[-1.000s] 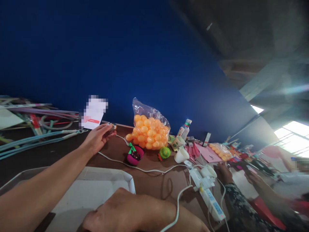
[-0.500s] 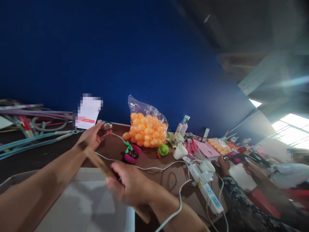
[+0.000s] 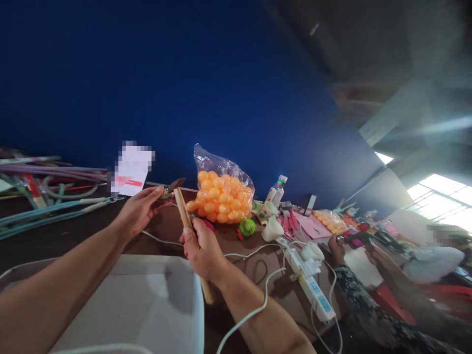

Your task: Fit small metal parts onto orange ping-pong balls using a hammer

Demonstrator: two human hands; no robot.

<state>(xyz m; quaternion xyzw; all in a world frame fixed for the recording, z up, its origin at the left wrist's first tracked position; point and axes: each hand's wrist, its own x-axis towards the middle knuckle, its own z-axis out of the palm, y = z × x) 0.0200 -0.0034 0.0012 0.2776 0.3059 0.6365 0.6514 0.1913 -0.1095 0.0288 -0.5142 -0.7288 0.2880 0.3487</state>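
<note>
My left hand [image 3: 138,209] is closed in a pinch on a small shiny, metallic-looking piece [image 3: 166,193] whose kind I cannot make out. My right hand [image 3: 204,248] grips a wooden-handled tool [image 3: 182,207], its handle slanting up to the left. A dark, flat pointed part at the tool's top is close to the shiny piece; I cannot tell whether they touch. Behind the right hand, a magenta cup-like item [image 3: 209,224] is mostly hidden. A clear bag of orange balls [image 3: 223,196] stands just beyond the hands on the brown table [image 3: 254,268].
A white bin [image 3: 147,314] lies below my forearms. White cables and a power strip [image 3: 313,287] run to the right, near white cups [image 3: 273,229], a green toy [image 3: 247,227] and a bottle [image 3: 277,191]. Blue cords [image 3: 55,219] lie left. At right, another person's hand [image 3: 337,248] holds something small.
My right hand has moved up and slightly right, bringing the wooden-handled tool's top from over my left wrist to beside the shiny piece. The magenta item has become mostly covered.
</note>
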